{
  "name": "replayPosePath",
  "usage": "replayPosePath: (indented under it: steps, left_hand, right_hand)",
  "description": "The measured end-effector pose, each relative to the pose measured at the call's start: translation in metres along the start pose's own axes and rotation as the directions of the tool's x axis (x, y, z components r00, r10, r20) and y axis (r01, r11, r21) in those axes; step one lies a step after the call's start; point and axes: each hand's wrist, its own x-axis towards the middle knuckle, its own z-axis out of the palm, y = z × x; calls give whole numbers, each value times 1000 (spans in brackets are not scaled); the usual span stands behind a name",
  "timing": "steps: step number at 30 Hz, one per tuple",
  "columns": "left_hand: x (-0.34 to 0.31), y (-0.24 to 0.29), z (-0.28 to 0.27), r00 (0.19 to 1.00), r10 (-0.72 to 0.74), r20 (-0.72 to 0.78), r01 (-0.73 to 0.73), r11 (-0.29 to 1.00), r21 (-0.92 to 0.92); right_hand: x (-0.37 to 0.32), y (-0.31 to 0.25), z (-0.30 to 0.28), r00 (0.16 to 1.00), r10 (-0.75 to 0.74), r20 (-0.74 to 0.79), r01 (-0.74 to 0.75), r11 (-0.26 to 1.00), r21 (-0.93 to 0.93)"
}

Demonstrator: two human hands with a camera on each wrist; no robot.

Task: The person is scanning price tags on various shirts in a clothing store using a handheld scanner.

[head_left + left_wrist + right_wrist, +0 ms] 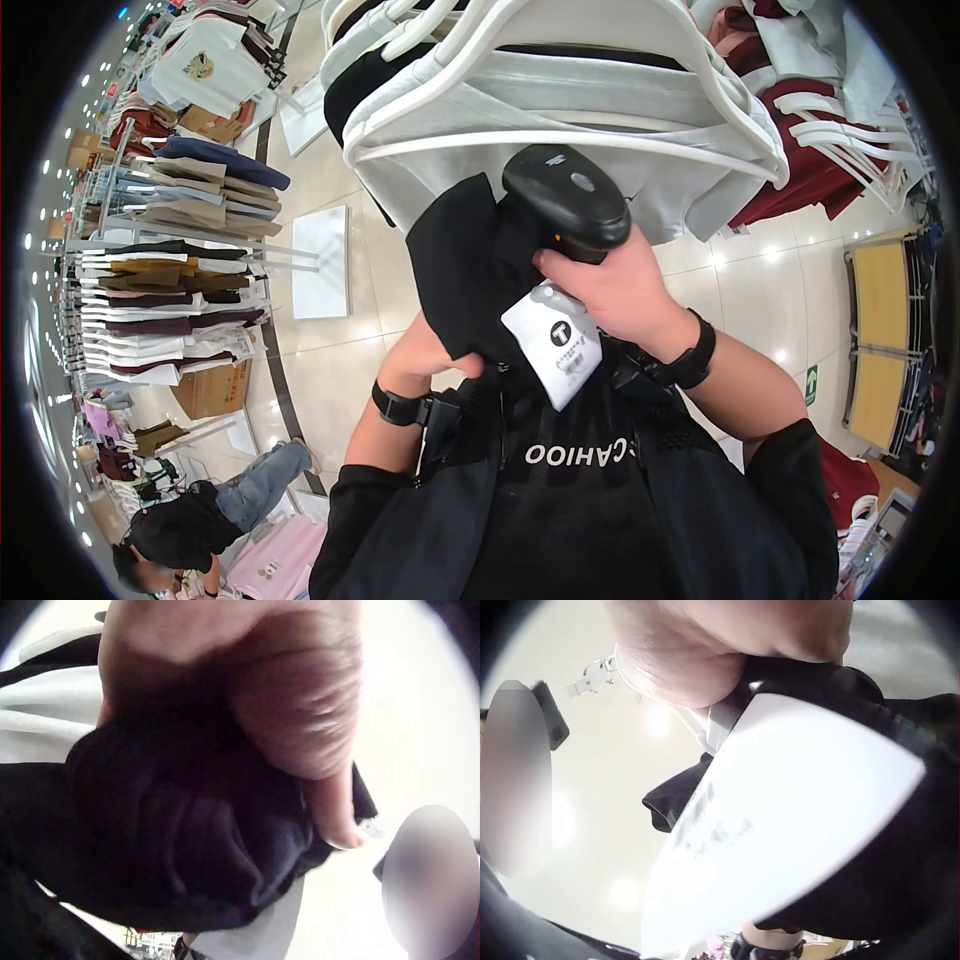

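White swing tag (560, 350) is hanging by the right hand (618, 292), clamped on a barcode scanner (565, 195) that a slackening grip could drop, while the left hand (285, 682) is clutching black fabric (455, 265).

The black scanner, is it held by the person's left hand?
No, the right hand holds the black scanner, while the left hand holds black cloth.
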Motion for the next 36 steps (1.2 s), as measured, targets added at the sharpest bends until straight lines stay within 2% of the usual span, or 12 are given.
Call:
replayPosePath:
  steps: [2, 4, 6, 9, 11, 15, 17, 18, 20, 25, 30, 36]
  left_hand:
    - [-9, -4, 6, 998, -45, -39, 48, 996, 78]
    - [-13, -9, 12, 964, -156, -215, 190, 971, 145]
    - [-12, -6, 18, 956, -160, -247, 176, 984, 43]
    - [-5, 8, 33, 945, -162, -283, 194, 977, 91]
    - [4, 14, 41, 961, -22, -276, 120, 932, 343]
    - [13, 5, 34, 957, 112, -267, 66, 814, 577]
    - [10, -5, 26, 928, 15, -373, 110, 944, 312]
    - [8, -6, 24, 929, 13, -370, 111, 943, 313]
    - [1, -8, 21, 878, -127, -461, 158, 987, 29]
    - [-15, -21, 7, 807, -110, -580, 163, 986, 40]
    - [-12, -22, 4, 775, -100, -624, 154, 987, 34]
    - [2, -32, 1, 710, -81, -699, 87, 996, -28]
  right_hand:
    - [0, 6, 5, 999, -7, -45, 3, 997, -81]
    - [0, 6, 6, 999, 25, -29, -28, 994, -108]
    - [-1, 8, 7, 999, -33, -43, 22, 973, -231]
    - [-1, 9, 13, 997, -63, -35, 57, 988, -147]
    - [1, 10, 17, 995, -93, -42, 84, 981, -176]
    - [6, 21, 9, 997, -79, -15, 74, 974, -212]
    - [9, 20, 5, 1000, 10, 26, -4, 973, -229]
    - [11, 22, 2, 1000, 10, 23, -5, 974, -228]
    - [13, 25, -8, 993, 75, 92, -55, 979, -195]
    - [13, 23, -30, 987, 123, 102, -77, 926, -369]
    - [10, 30, -45, 990, 120, 79, -86, 933, -349]
    - [-10, -2, -63, 865, 452, 217, -340, 848, -407]
